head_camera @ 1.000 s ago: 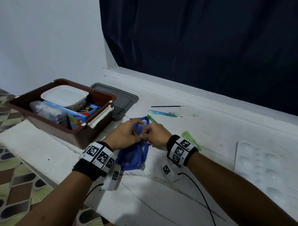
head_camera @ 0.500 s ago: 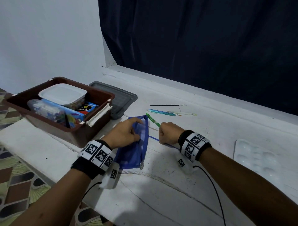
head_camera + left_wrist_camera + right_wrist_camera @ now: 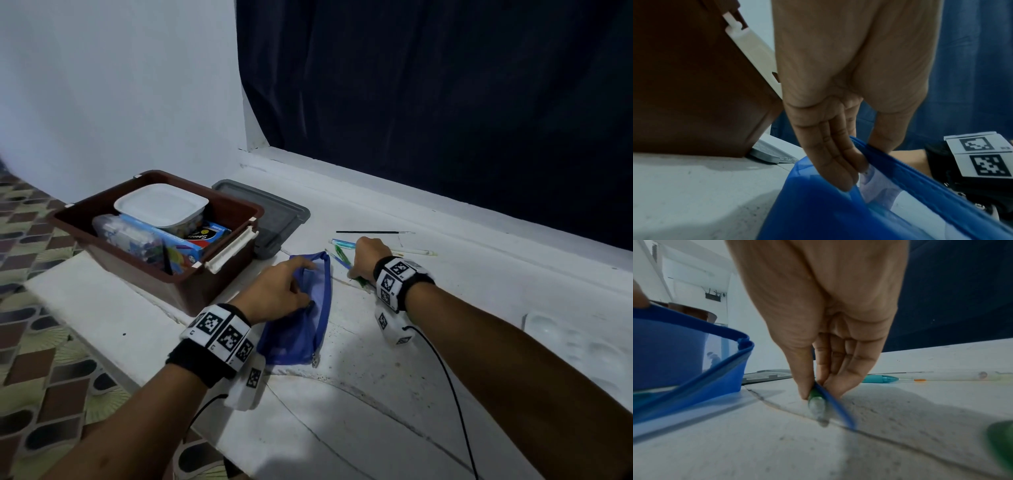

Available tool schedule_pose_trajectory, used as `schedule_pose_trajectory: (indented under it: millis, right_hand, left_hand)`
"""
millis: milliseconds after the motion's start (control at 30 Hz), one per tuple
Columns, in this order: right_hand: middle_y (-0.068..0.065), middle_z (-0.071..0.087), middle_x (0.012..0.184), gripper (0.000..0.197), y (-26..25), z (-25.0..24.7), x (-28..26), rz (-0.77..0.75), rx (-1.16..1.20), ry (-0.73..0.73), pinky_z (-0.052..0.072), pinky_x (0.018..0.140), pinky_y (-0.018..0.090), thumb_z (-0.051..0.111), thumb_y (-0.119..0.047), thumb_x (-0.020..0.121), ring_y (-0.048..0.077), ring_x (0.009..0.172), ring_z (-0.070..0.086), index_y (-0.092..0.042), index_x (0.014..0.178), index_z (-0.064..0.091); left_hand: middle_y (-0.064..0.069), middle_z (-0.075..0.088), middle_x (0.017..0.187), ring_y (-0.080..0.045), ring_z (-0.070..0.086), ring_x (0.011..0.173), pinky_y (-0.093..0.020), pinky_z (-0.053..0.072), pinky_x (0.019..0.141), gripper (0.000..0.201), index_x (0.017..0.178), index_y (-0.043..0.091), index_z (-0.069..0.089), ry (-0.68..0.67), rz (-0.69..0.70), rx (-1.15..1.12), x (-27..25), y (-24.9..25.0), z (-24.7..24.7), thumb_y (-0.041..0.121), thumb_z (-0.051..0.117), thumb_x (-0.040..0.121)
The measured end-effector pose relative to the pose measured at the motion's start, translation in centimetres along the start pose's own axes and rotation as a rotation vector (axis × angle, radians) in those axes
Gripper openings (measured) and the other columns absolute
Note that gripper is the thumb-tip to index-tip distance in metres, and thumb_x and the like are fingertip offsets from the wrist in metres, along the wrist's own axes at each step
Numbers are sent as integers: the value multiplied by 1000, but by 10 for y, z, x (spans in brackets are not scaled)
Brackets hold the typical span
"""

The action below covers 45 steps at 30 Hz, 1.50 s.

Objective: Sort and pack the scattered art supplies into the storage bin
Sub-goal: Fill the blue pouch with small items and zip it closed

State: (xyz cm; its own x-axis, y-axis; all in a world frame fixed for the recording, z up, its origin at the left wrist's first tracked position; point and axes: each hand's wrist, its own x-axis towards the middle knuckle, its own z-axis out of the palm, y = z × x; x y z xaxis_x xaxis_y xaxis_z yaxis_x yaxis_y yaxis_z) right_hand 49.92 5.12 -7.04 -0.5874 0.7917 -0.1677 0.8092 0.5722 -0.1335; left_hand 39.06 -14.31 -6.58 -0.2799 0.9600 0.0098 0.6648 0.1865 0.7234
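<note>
My left hand (image 3: 279, 291) holds the blue zip pouch (image 3: 301, 329) mouth agape, ready for loading; my right hand (image 3: 368, 260) fingers (image 3: 807, 379) pinch a green pen (image 3: 816, 402) and a blue pencil (image 3: 838, 407).

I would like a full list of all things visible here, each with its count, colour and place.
bin: one, brown, left on the ledge, open
tub: one, white, inside the bin
boxes: several, mostly blue, inside the bin
lid: one, grey, behind the bin
pouch: one, blue, unzipped, beside the bin
brush: one, black, far on the ledge
pens on the ledge: two, teal and pale, behind the right hand
green pen: one, in the right hand
blue stick: one, in the right hand
palette: one, white, right edge
left hand: holds the pouch open
right hand: pinches the green pen and blue stick
</note>
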Motion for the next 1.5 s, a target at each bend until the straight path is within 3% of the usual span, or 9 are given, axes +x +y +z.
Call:
schedule_pose_trajectory:
  millis: [267, 367, 533, 667, 833, 1100, 1267, 1400, 1500]
  right_hand:
    - [8, 60, 89, 31, 5, 2, -7, 21, -5, 87, 44, 61, 30, 76, -16, 80, 25, 76, 55, -12, 85, 46]
    - [7, 62, 81, 30, 11, -5, -16, 61, 151, 3, 42, 51, 27, 82, -18, 73, 24, 76, 61, -9, 81, 54]
    - [16, 62, 67, 23, 28, -26, -53, 76, 683, -129, 51, 58, 29, 80, -7, 78, 20, 53, 57, 13, 86, 71]
    - [9, 67, 59, 12, 34, -32, -91, 74, 824, -260, 52, 48, 21, 75, -3, 82, 12, 45, 59, 8, 87, 74]
    - [11, 72, 71, 10, 33, -14, -105, 44, 850, -398, 60, 62, 27, 75, -7, 83, 14, 55, 65, 2, 87, 76]
    - [8, 50, 48, 14, -4, 9, -98, 126, 962, -379, 33, 41, 19, 73, -8, 84, 15, 39, 40, 2, 77, 66]
    - [13, 49, 54, 18, -29, 22, -90, 128, 1023, -365, 44, 42, 21, 61, -2, 87, 14, 35, 46, -8, 71, 56]
    - [6, 50, 42, 26, -40, 30, -88, 159, 1015, -328, 39, 35, 16, 51, 0, 90, 10, 30, 45, -10, 66, 54]
    - [4, 55, 50, 21, -44, 35, -87, 130, 1051, -342, 50, 49, 24, 49, 6, 89, 13, 42, 53, -5, 73, 57]
  left_hand:
    - [1, 62, 58, -16, 61, 59, -43, 56, 73, 48, 123, 25, 53, -6, -16, 1, 0, 4, 0, 8, 68, 81]
    - [1, 62, 57, -16, 62, 60, -42, 56, 72, 47, 123, 25, 53, -11, -7, 18, 0, 3, 0, 9, 67, 81]
    - [3, 63, 57, -12, 62, 60, -38, 56, 72, 47, 123, 25, 53, -10, -12, 21, 0, 2, 1, 10, 68, 81]
    - [5, 62, 58, -3, 58, 60, -18, 45, 60, 45, 121, 30, 50, -2, 15, 82, 1, 6, 3, 12, 67, 83]
    - [6, 59, 54, -1, 55, 54, -26, 48, 61, 43, 114, 30, 51, 0, 31, 53, 5, 0, 9, 9, 67, 80]
    - [9, 57, 54, 3, 52, 49, -22, 40, 58, 47, 110, 35, 49, -11, 91, 52, 7, -1, 12, 11, 73, 76]
    - [5, 59, 61, -8, 56, 57, -24, 43, 61, 51, 114, 32, 52, 6, 100, -7, 8, -1, 13, 12, 75, 73]
    - [5, 60, 61, -9, 57, 56, -24, 46, 61, 52, 118, 26, 54, 21, 90, -17, 8, 1, 11, 9, 74, 73]
    - [4, 61, 59, -9, 58, 53, -28, 51, 61, 52, 118, 26, 54, 9, 86, -38, 7, 0, 11, 7, 73, 73]
